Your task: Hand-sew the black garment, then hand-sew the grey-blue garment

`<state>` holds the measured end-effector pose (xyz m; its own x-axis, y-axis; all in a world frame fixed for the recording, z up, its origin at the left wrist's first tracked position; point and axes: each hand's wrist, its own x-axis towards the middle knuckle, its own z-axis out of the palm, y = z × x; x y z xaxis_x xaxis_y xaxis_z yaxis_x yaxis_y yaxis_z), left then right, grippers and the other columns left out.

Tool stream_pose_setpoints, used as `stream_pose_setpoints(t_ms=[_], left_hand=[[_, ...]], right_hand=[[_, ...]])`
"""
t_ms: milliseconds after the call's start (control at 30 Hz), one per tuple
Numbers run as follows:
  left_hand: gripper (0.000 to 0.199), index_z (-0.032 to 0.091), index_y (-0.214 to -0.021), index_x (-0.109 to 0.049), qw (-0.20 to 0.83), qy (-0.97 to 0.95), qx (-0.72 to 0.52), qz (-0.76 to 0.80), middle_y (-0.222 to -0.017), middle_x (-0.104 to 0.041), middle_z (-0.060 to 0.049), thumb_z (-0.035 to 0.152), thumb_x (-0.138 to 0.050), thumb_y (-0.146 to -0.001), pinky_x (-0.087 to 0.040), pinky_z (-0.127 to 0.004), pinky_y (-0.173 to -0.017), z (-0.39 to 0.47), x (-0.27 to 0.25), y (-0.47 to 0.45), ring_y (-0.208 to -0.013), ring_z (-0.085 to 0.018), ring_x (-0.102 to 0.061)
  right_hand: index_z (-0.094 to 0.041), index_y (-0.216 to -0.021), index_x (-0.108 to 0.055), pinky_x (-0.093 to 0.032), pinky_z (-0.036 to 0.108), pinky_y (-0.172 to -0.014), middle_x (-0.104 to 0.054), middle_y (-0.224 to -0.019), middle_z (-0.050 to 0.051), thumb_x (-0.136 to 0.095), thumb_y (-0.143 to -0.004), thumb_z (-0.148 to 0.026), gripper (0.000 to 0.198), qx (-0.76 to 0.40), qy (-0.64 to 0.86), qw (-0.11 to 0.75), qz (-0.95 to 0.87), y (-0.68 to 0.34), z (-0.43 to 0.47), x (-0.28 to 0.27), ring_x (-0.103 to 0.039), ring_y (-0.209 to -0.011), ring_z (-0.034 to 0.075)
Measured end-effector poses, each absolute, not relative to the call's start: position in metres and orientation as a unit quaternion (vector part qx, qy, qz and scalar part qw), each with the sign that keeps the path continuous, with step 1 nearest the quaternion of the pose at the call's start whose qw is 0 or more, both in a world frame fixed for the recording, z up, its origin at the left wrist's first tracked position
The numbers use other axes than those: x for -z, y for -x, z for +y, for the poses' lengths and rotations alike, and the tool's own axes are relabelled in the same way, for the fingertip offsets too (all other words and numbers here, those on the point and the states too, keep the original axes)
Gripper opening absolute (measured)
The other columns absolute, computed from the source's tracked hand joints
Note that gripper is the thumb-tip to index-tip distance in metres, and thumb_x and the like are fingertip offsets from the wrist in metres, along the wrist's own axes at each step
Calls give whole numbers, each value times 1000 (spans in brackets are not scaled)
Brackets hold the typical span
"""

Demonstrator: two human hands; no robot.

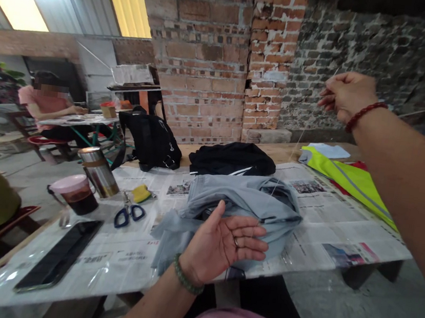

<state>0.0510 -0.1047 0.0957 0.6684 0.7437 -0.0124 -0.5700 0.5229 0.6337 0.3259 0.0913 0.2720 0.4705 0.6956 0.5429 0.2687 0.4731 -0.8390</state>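
My left hand (221, 245) is palm up, fingers stretched and a little apart, in front of a bunched grey-blue garment (208, 192). It holds nothing, and its back is near or against the cloth; I cannot tell which. High at the right, my right hand (346, 95) pinches a thin sewing needle (336, 72) between thumb and fingertips. A fine pale thread (294, 151) runs slanting down from near that hand to the garment. Part of the thread is too faint to follow.
Newspaper (320, 224) under clear plastic covers the table. On the left are a phone (59, 254), a lidded cup (76, 194), a steel flask (98, 171) and blue-handled scissors (129, 216). Behind lie a black backpack (150, 141), black clothing (231, 159) and a yellow vest (345, 180). A person sits farther back.
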Motion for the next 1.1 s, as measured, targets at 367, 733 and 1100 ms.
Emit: stream_pose_setpoints(t_ms=[367,733,1100], left_hand=[[67,2,-100,-61,862,-318,-372,136,-98,-66,-19,54,-21,-88,-42,-43,-83,-104,-94,-54,-88,-29,-63],[58,4,-97,-62,853,-325,-375,161,-94,-67,-17,48,-25,-89,-45,-41,-77,-105,-92,-56,-83,-27,-64],[49,7,-98,-62,853,-335,-362,168,-93,-67,-15,41,-27,-91,-50,-37,-68,-108,-85,-55,-73,-23,-66]], right_hand=[[-17,-69,-46,-33,21,-40,-57,-63,3,-49,-81,-14,13,-159,501,714,-462,-337,83,-270,-50,-41,7],[-19,-66,-46,-31,19,-37,-52,-56,-1,-50,-81,-13,16,-161,490,725,-457,-339,84,-273,-49,-38,7],[-18,-63,-48,-31,15,-30,-52,-52,-3,-52,-77,-11,16,-154,464,741,-460,-337,82,-285,-49,-34,7]])
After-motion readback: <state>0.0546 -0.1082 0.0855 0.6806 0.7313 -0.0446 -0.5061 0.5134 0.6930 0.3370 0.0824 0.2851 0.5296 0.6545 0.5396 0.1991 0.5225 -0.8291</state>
